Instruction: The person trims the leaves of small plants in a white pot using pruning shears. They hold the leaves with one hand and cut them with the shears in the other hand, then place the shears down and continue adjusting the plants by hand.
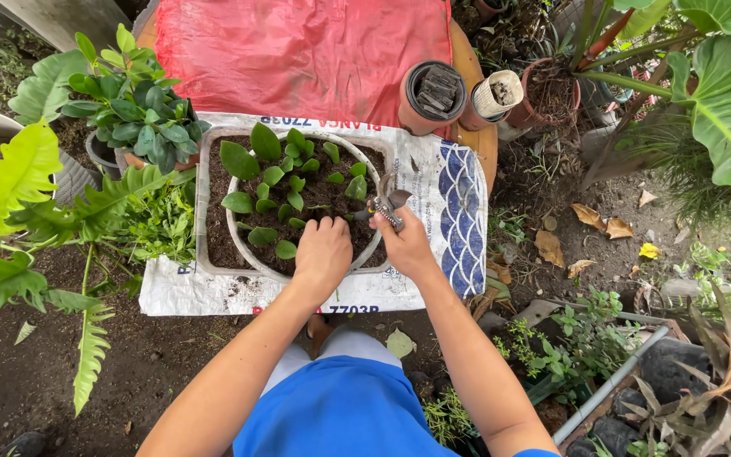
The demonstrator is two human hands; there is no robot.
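**Round pot in a square tray, on a sack on the ground**

A round pot [239,233] of small plants [285,182] sits inside a square tray [203,203], which lies on a sack [442,203] spread on the soil. The left hand [321,254] rests on the pot's near rim; the right hand [403,241], just right of it, holds pruning shears [387,201] over the pot's right edge. Far of the sack lies a cloth [306,51], with two cylinder pots [433,95] to its right. A leafy potted plant [137,106] stands far left.

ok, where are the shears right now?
Head view: the shears are in the right hand, over the right rim of the round pot, beside the left hand.
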